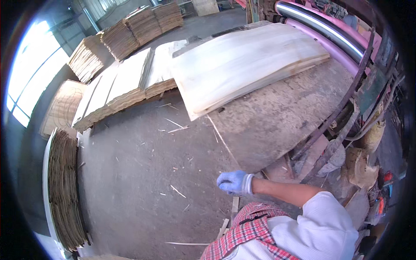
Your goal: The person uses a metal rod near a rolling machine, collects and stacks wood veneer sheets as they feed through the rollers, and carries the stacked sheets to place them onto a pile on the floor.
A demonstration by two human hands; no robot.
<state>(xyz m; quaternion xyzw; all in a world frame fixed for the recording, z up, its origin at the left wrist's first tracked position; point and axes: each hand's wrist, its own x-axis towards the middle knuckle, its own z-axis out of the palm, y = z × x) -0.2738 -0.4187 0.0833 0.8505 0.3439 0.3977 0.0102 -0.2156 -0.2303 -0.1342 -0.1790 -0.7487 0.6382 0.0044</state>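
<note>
My right hand [234, 182], in a pale blue glove with a white cuff, is held in front of my body with its fingers curled in. Nothing shows in it. It hangs over the grey floor, just short of the near corner of a worn board table [277, 130], and touches neither. On that table, farther off, lies a stack of pale wood veneer sheets [247, 60], its near left corner jutting past the table's edge. My left hand is out of the picture.
Pink and dark steel rollers [325, 30] stand at the table's far right end. More veneer stacks [125, 82] lie to the left and behind, and another stack [65, 190] is at the far left. Wood slivers [177, 190] litter the floor [130, 173]. A curved metal bar [346, 102] runs along the right.
</note>
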